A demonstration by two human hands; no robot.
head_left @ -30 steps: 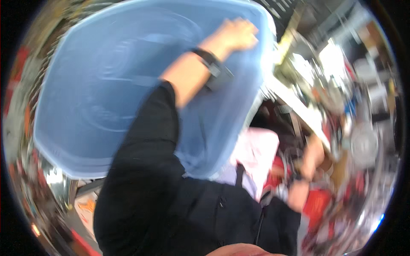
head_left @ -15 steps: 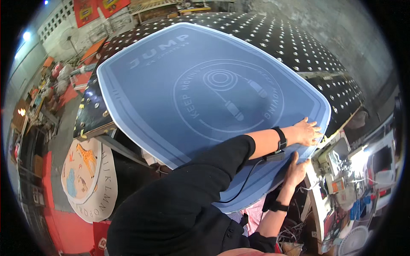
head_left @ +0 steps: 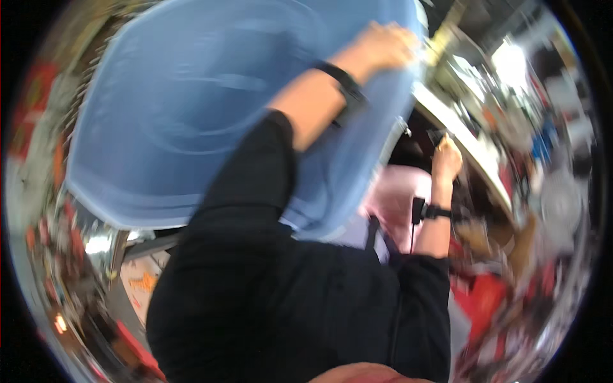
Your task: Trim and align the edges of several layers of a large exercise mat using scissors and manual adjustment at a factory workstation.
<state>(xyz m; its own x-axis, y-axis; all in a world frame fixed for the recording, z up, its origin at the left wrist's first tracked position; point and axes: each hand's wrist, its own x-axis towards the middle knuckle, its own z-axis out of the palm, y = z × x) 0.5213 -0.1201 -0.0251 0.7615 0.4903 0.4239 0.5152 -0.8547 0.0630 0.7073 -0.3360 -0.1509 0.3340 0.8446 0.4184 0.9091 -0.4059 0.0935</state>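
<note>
The large blue mat (head_left: 159, 108) with a pale rim spreads across the upper left, smeared by motion. My left hand (head_left: 386, 46) is on the mat close to its right edge; its fingers are too blurred to read. Away from the mat, my right hand (head_left: 447, 158) is closed beside the white-edged table, with a small dark shape at its fingertips that I cannot make out. Each wrist wears a black band.
A white table edge (head_left: 469, 137) runs down the right, with blurred equipment and a bright lamp (head_left: 509, 60) beyond. Pink cloth (head_left: 399, 195) lies between the mat and my right forearm. At lower left is part of a printed mat (head_left: 142, 281); a pale fan (head_left: 560, 198) stands far right.
My right hand has left the mat's edge and closed beside the table. My left hand remains on the mat. The whole view has swung, bringing the mat higher and to the left.
</note>
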